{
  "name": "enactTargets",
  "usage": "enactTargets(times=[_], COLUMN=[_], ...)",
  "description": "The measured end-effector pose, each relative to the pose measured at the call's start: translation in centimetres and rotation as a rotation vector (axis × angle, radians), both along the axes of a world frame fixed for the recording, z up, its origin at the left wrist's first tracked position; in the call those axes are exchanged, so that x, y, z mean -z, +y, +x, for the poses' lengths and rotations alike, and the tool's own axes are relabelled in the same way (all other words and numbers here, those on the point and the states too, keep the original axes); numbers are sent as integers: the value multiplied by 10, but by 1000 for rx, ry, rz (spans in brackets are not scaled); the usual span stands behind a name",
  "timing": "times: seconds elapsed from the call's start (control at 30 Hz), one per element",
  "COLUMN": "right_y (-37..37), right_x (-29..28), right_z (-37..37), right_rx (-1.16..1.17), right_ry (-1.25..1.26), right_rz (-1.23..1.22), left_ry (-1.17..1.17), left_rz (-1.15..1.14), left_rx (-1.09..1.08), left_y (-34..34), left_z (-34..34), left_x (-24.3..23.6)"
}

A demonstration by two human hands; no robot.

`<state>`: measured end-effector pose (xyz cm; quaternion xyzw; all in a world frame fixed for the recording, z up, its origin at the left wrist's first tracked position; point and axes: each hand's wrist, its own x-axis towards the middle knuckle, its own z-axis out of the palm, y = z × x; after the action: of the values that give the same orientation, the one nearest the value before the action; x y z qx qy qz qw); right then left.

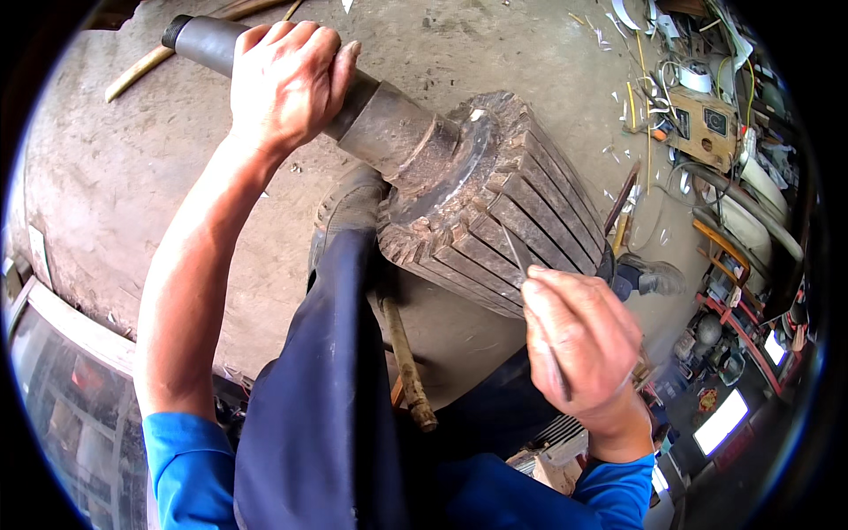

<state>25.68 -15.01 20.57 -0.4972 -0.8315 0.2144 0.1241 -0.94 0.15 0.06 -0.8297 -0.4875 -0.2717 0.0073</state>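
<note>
My left hand (287, 84) is closed round the dark steel shaft (393, 132) of a heavy, worn cylindrical core (539, 208), which has long slots along its side and a ragged, crumbly end face round the shaft. The core lies tilted between my legs, its shaft rising to the upper left. My right hand (579, 340) grips a thin metal tool (517, 247) like a slim blade or rod, its tip at the slots near the end face.
My boot (349, 199) is beside the core on the dusty concrete floor (159, 203). Wooden sticks lie below (406, 371) and at top left (137, 75). Scraps, cables, a cardboard-coloured box (702, 132) and assorted clutter line the right side. A framed pane (75, 397) is at lower left.
</note>
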Motion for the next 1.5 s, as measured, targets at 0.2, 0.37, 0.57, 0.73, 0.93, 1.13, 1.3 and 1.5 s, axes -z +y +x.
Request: enactTargets(times=[0.2,0.37,0.57,0.73,0.93,1.13,1.3,1.5], right_y=[4,17,-1,-3,27,27,34,32], right_x=[16,21,22,36,31,21,12,19], right_z=[-4,7,-4,-7,6,15,24,35], right_rx=[-24,44,-11,-6,-10,-23,47,84], right_ry=[24,106,90,107,196,278,435,497], right_rz=[79,3,165,221,42,-44,-174,-248], left_ry=[22,-33,-20,6,-11,36,-6,15], left_rz=[-13,7,1,-48,-67,-114,-105,-103], left_rx=[25,33,23,34,31,15,31,29], left_y=[-3,-2,0,-4,-3,-6,-11,-15], left_z=[-5,-3,-6,-6,-6,-10,-11,-15], left_x=[-1,2,2,0,-4,-7,-10,-7])
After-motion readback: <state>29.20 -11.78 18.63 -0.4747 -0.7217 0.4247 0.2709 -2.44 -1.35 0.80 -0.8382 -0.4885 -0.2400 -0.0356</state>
